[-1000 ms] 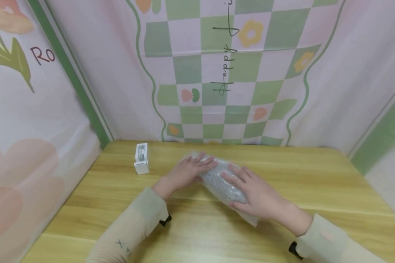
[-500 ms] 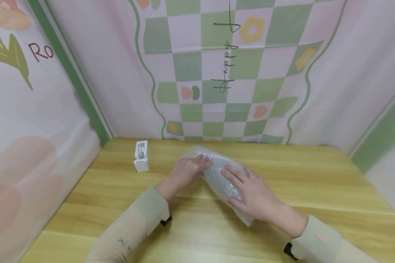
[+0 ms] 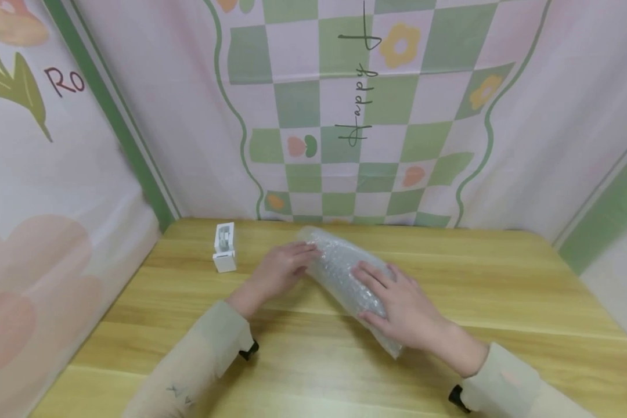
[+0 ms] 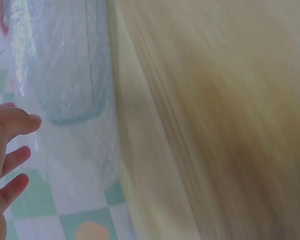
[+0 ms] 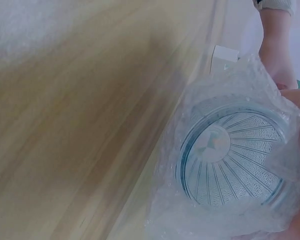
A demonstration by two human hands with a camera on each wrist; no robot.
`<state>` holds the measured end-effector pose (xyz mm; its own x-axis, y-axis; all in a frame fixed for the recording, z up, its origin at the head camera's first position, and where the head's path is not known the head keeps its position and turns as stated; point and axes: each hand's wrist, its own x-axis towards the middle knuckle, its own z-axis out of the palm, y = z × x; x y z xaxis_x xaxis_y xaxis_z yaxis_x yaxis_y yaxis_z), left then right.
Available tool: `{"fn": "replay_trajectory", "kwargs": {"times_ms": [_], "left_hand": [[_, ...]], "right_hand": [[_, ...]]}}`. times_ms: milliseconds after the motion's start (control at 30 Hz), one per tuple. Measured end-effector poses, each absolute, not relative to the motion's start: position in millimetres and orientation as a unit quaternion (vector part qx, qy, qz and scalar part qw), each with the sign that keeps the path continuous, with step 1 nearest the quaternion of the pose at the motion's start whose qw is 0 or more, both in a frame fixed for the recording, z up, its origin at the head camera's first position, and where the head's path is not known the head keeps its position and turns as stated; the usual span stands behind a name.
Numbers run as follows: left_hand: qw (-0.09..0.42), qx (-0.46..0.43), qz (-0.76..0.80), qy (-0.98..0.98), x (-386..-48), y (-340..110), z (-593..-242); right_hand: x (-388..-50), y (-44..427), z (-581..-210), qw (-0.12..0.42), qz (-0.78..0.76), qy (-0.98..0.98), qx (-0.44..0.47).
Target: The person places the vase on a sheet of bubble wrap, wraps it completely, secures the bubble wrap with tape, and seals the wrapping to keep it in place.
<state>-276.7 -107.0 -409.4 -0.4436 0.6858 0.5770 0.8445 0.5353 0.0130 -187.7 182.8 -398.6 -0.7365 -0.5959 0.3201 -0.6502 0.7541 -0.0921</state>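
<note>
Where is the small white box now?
In the head view, the small white box sits at the back left of the yellow wooden table, left of the left hand.

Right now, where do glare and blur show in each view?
Head: small glints on the wrap, pale sheen on the near table. Left wrist: table grain looks soft and smeared. Right wrist: table soft too, with a whitish patch top left; the ridged base in the wrap reads clearer.

Bubble-wrap sleeve mid-table, running far left to near right; glass vessel inside. Left hand at sleeve's far end, right hand on near end. Box on table, left of sleeve. Fabric backdrop behind.
</note>
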Motion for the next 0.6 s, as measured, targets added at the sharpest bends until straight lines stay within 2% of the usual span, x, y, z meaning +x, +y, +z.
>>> {"fn": "replay_trajectory", "kwargs": {"times_ms": [267, 500, 600], "left_hand": [[0.246, -0.397, -0.176, -0.867, -268, -137, -395], [0.219, -0.222, -0.21, -0.927, -262, -175, -380], [0.223, -0.167, -0.246, -0.928, -265, -191, -380]], "right_hand": [[-192, 185, -399, 0.141, 0.115, -0.92, 0.348], [-191, 184, -395, 0.145, 0.109, -0.916, 0.357], [-190, 183, -395, 0.147, 0.102, -0.917, 0.356]]}}
